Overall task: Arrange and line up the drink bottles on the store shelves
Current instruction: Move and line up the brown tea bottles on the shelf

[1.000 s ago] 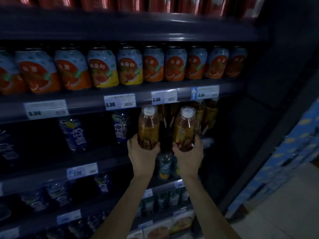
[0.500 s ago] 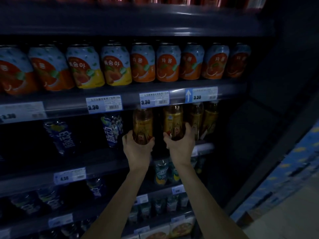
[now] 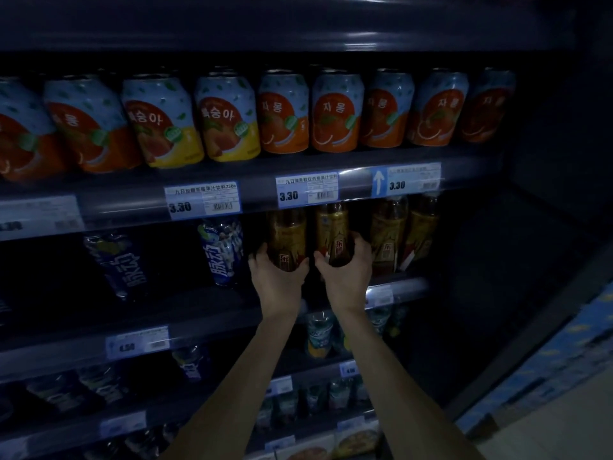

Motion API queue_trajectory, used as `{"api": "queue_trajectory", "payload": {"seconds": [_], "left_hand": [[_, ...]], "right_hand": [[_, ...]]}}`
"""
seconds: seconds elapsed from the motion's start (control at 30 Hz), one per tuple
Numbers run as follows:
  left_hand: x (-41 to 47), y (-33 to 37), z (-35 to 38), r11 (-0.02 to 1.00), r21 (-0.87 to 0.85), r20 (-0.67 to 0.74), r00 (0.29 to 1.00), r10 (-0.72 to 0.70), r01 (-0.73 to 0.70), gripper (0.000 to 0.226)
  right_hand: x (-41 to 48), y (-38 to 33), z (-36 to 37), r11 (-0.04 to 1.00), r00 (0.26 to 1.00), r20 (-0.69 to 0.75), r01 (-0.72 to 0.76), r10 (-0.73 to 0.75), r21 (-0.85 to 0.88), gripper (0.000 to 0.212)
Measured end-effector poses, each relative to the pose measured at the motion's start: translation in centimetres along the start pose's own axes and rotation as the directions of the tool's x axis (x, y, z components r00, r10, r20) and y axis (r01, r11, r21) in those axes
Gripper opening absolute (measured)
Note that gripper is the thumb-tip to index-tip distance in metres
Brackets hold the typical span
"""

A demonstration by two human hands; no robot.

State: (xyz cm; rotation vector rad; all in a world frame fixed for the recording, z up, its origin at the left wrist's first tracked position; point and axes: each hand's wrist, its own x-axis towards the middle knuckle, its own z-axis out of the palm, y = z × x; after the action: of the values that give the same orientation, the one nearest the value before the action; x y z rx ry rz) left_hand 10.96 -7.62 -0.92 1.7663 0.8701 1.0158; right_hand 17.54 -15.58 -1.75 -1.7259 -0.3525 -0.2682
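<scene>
**Two tea bottles going under a low shelf lip**

The left hand (image 3: 277, 280) was wrapped around the base of the left bottle (image 3: 287, 239); the right hand (image 3: 345, 277) gripped the right bottle (image 3: 332, 234) the same way. Both bottles sat on the middle shelf (image 3: 212, 313), at 9 o'clock from two matching bottles (image 3: 403, 232), with their caps hidden behind the price rail (image 3: 298, 197).

Judged risk: held low, the tall bottles could tip or catch their caps on that rail, and the right one could knock its neighbour out of line. The blue bottle (image 3: 221, 250) stood near at 9 o'clock.

Readable: price tags (image 3: 307, 191) "3.30", one with "238m"; a lower tag (image 3: 137, 342) probably "4.50". The cans (image 3: 336, 112) at 12 o'clock carried Korean lettering. The bottle labels were too dark to read.
</scene>
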Motion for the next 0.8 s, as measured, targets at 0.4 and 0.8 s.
{"api": "queue_trajectory", "payload": {"seconds": [0.4,0.8], "left_hand": [[-0.6,-1.6,-1.0,0.997,0.025,0.074,0.994,0.074,-0.076,0.086],[-1.0,-2.1,-1.2,0.996,0.022,0.088,0.992,0.089,-0.091,0.074]], "right_hand": [[-1.5,1.0,0.0,0.997,0.998,-0.03,0.046,-0.048,-0.061,0.078],[-1.5,1.1,-0.2,0.994,1.0,0.023,0.006,-0.003,-0.113,0.073]]}}
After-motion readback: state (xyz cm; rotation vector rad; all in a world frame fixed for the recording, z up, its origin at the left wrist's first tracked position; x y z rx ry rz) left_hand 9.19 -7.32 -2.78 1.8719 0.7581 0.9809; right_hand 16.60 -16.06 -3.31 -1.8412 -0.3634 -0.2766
